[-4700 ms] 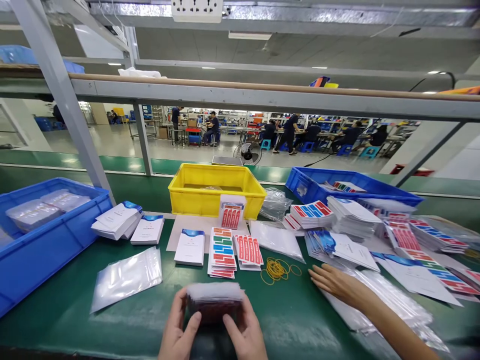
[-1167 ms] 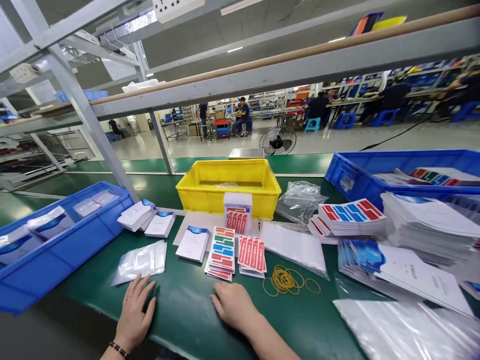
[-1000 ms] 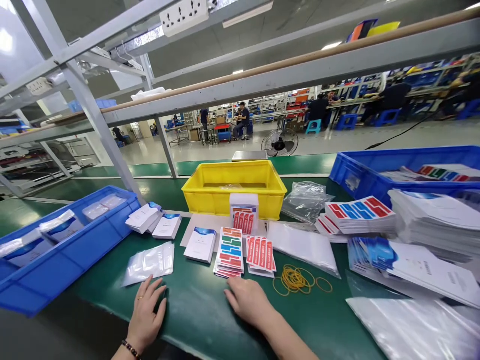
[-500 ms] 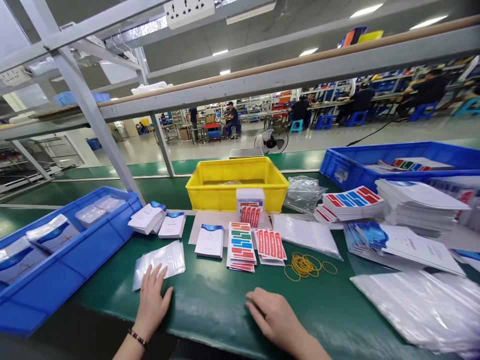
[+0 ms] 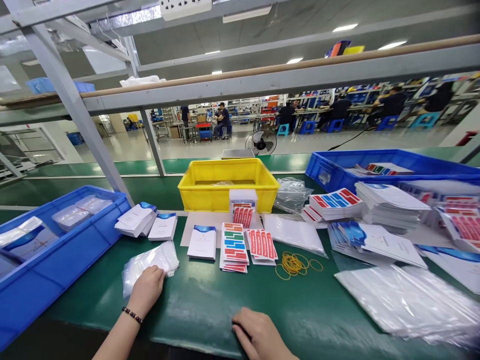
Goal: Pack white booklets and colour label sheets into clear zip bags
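My left hand rests on a small stack of clear plastic bags, its fingers curled and pinching the near part of the top bag, which looks rumpled. The fingertips are partly hidden. My right hand lies low over the green table, loosely curled with the thumb apart from the fingers and nothing visible in it. Beyond the hands stand a pile of white booklets, a stack of coloured sticker sheets and red label cards. Yellow rubber bands lie to their right.
On the left is a blue bin with packed items; a yellow bin stands at the back. Another blue bin, stacked booklets and large clear bags occupy the right. A metal post rises behind the left bin.
My left hand's spread fingers have curled in on the bags, which have rumpled. My right hand has drawn slightly closer to me. The view has turned a little to the right.
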Available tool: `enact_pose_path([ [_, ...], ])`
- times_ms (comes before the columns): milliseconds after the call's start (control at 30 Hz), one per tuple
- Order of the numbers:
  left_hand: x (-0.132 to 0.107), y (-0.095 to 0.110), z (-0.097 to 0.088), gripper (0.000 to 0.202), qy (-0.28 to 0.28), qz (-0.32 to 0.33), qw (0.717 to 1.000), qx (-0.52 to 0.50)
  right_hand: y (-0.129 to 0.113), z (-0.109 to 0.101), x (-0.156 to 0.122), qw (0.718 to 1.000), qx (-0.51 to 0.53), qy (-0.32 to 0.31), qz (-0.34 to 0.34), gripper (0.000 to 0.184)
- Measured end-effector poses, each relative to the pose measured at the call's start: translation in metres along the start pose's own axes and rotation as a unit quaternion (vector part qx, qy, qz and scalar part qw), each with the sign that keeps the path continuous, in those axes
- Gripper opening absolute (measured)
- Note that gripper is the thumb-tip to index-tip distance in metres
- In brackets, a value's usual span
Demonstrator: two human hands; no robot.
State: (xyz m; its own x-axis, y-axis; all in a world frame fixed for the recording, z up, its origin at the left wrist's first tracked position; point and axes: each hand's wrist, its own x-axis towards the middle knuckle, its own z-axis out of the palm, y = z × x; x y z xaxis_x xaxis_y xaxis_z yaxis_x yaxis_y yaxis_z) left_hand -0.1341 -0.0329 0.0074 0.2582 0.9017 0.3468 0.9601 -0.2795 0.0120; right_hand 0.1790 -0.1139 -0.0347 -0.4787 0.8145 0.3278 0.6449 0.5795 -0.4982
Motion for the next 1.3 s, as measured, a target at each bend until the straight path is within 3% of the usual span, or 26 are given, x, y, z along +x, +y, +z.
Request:
enact_pose_path([
  [100, -0.003, 0.026, -0.009, 0.034, 0.010, 0.007, 1.000, 0.002, -0.009, 0.000, 0.006, 0.989, 0.127, 0.011, 0.076, 0.037],
  [200, -0.015, 0.076, -0.008, 0.029, -0.009, 0.065, 0.998, -0.018, -0.016, 0.008, 0.024, 0.927, 0.300, -0.002, 0.224, 0.046],
  [267, -0.025, 0.111, -0.003, 0.024, -0.034, 0.150, 0.987, -0.056, -0.016, 0.012, 0.037, 0.894, 0.341, -0.021, 0.289, 0.048],
  [300, -0.030, 0.125, 0.000, 0.022, -0.046, 0.179, 0.979, -0.084, -0.014, 0.014, 0.043, 0.897, 0.324, -0.025, 0.300, 0.049],
  [367, -0.034, 0.145, 0.004, 0.018, -0.083, 0.184, 0.966, -0.161, -0.009, 0.013, 0.050, 0.929, 0.239, -0.021, 0.280, 0.041],
  [433, -0.030, 0.152, 0.003, 0.014, -0.138, 0.121, 0.939, -0.290, -0.005, 0.010, 0.051, 0.963, 0.145, -0.017, 0.225, 0.032],
  [533, -0.013, 0.149, -0.001, 0.027, -0.210, -0.092, 0.839, -0.494, -0.001, 0.007, 0.047, 0.993, 0.029, -0.018, 0.110, 0.037],
  [600, -0.001, 0.147, -0.002, 0.040, -0.229, -0.206, 0.773, -0.555, 0.000, 0.008, 0.044, 0.999, -0.031, -0.011, 0.027, 0.042],
  [667, 0.008, 0.147, -0.001, 0.045, -0.239, -0.247, 0.742, -0.575, -0.001, 0.008, 0.043, 0.998, -0.059, -0.001, -0.028, 0.045],
  [767, 0.014, 0.149, 0.004, 0.044, -0.235, -0.250, 0.737, -0.582, -0.004, -0.001, 0.049, 0.999, -0.028, 0.010, -0.036, 0.044],
  [967, 0.024, 0.151, 0.009, 0.035, -0.197, -0.221, 0.771, -0.564, -0.001, -0.037, 0.077, 0.982, 0.150, -0.061, 0.099, 0.011],
  [1167, 0.036, 0.153, 0.013, 0.035, -0.200, -0.223, 0.773, -0.559, 0.018, -0.038, 0.094, 0.992, 0.082, -0.075, 0.061, 0.019],
  [1300, 0.040, 0.155, 0.015, 0.036, -0.183, -0.219, 0.785, -0.550, 0.026, -0.023, 0.089, 0.999, -0.026, 0.015, 0.029, 0.022],
])
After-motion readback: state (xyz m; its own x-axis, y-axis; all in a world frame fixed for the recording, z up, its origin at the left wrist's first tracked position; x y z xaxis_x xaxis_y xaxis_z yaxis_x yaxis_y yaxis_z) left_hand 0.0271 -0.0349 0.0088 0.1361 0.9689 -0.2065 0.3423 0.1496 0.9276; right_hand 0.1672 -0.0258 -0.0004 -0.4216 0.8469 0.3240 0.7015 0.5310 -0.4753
